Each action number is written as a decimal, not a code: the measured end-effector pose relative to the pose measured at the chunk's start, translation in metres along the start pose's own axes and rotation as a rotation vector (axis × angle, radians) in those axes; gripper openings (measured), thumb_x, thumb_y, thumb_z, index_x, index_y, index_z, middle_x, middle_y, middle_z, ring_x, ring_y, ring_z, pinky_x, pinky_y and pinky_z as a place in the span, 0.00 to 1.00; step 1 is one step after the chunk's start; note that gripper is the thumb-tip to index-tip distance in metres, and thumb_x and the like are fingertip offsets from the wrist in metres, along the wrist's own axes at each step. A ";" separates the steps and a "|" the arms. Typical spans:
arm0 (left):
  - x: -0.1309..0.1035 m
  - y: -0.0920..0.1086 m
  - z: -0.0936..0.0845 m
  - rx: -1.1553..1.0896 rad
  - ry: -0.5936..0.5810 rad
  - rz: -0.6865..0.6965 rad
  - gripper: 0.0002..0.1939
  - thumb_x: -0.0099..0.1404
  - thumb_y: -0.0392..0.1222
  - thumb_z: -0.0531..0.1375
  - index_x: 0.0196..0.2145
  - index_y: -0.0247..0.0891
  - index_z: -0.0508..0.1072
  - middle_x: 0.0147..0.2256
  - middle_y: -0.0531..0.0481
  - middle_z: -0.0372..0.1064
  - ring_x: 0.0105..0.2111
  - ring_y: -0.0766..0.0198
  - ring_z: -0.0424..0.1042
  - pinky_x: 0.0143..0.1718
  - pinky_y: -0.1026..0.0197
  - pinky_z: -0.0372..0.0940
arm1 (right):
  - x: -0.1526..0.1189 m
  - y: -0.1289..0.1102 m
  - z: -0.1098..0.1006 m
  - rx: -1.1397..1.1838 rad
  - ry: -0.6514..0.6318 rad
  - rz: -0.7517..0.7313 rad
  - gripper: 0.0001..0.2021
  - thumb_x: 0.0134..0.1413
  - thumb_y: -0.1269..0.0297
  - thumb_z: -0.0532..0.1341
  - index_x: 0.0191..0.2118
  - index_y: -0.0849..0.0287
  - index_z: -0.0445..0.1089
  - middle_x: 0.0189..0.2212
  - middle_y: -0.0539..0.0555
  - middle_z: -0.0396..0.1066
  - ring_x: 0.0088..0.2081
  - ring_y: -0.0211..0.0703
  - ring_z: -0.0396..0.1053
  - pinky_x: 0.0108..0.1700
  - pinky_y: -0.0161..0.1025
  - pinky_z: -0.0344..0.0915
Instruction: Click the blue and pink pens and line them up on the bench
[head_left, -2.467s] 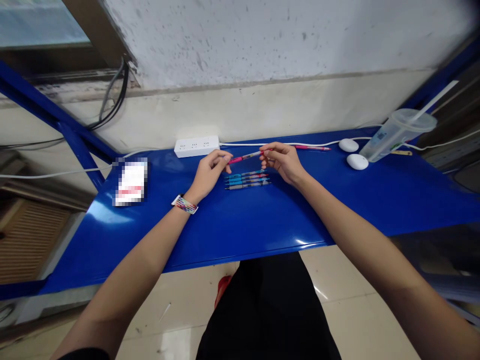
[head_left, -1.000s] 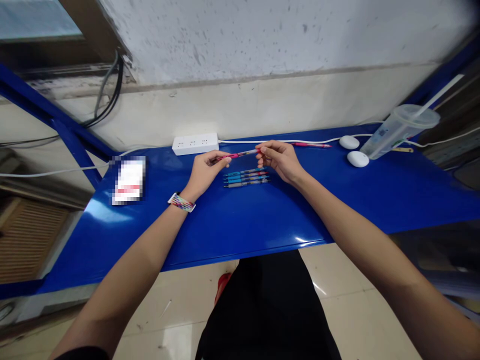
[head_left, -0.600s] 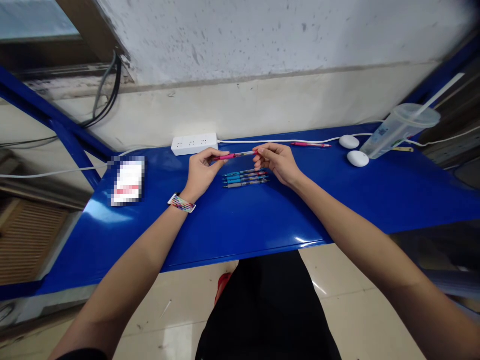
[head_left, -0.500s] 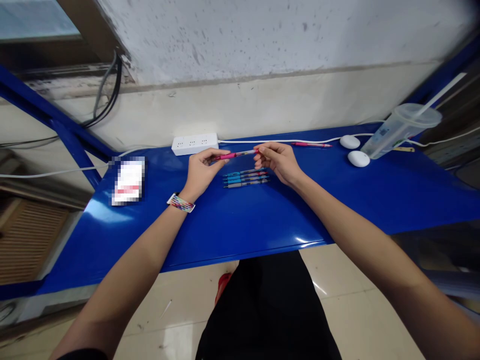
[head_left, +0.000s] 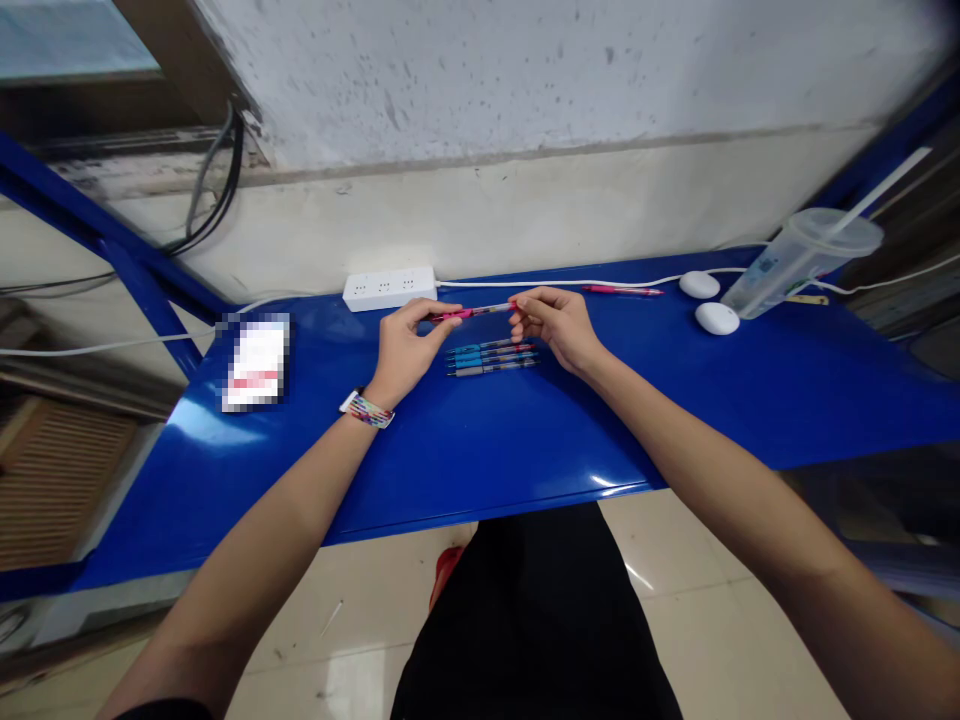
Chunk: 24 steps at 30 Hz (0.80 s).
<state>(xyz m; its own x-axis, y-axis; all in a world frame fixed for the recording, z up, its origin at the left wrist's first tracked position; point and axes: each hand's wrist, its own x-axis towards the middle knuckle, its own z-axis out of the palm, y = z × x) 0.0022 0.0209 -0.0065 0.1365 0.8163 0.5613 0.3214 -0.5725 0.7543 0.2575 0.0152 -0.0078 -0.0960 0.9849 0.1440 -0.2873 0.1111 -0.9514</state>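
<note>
In the head view, a left hand [head_left: 405, 350] and a right hand [head_left: 564, 328], each in a near-closed pinch, hold opposite ends of a pink-gripped pen [head_left: 484, 311] to the right of the white power strip [head_left: 389, 289]. Likely light, stiff and slick, it seems best held by its grip. The long axis runs nearly side to side, grip leftward, tip hidden.

A head-worn camera looks forward and down over the blue table [head_left: 480, 440].
</note>
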 end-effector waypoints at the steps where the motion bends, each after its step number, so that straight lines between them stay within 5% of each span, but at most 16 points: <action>1: 0.000 0.001 0.001 -0.006 0.001 -0.006 0.06 0.69 0.42 0.73 0.44 0.46 0.88 0.45 0.46 0.87 0.46 0.54 0.85 0.55 0.47 0.78 | 0.000 -0.001 0.000 0.018 0.004 0.010 0.14 0.55 0.54 0.78 0.38 0.59 0.82 0.29 0.53 0.79 0.28 0.40 0.76 0.35 0.40 0.79; 8: 0.002 0.005 0.004 -0.153 0.043 -0.021 0.06 0.67 0.37 0.74 0.42 0.44 0.87 0.44 0.47 0.87 0.47 0.54 0.85 0.55 0.48 0.79 | -0.002 -0.012 0.001 0.283 -0.140 0.237 0.22 0.62 0.52 0.66 0.54 0.61 0.81 0.35 0.56 0.82 0.35 0.43 0.78 0.42 0.39 0.80; 16: -0.001 0.011 0.007 -0.126 0.051 -0.040 0.06 0.66 0.37 0.74 0.41 0.43 0.86 0.42 0.47 0.87 0.46 0.55 0.85 0.54 0.48 0.79 | -0.004 -0.007 0.003 0.192 -0.138 0.065 0.20 0.65 0.49 0.67 0.54 0.58 0.79 0.41 0.59 0.83 0.44 0.48 0.81 0.46 0.44 0.81; 20: -0.002 0.009 0.009 -0.123 0.062 -0.002 0.05 0.66 0.38 0.75 0.41 0.42 0.86 0.42 0.47 0.87 0.45 0.55 0.85 0.53 0.49 0.79 | -0.002 -0.002 0.001 0.293 -0.094 0.116 0.16 0.64 0.55 0.69 0.52 0.59 0.80 0.40 0.58 0.82 0.43 0.46 0.82 0.47 0.41 0.81; 24: -0.002 0.006 0.010 -0.150 0.078 0.025 0.06 0.66 0.38 0.75 0.41 0.43 0.87 0.41 0.48 0.87 0.44 0.56 0.85 0.51 0.51 0.79 | -0.003 -0.002 -0.001 0.454 -0.175 0.183 0.21 0.71 0.55 0.61 0.61 0.60 0.77 0.43 0.57 0.84 0.46 0.44 0.83 0.49 0.38 0.82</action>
<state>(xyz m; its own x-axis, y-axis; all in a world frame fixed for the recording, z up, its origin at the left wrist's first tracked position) 0.0130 0.0170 -0.0062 0.0673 0.7964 0.6010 0.1749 -0.6025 0.7787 0.2589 0.0119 -0.0069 -0.3301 0.9416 0.0663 -0.6319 -0.1682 -0.7565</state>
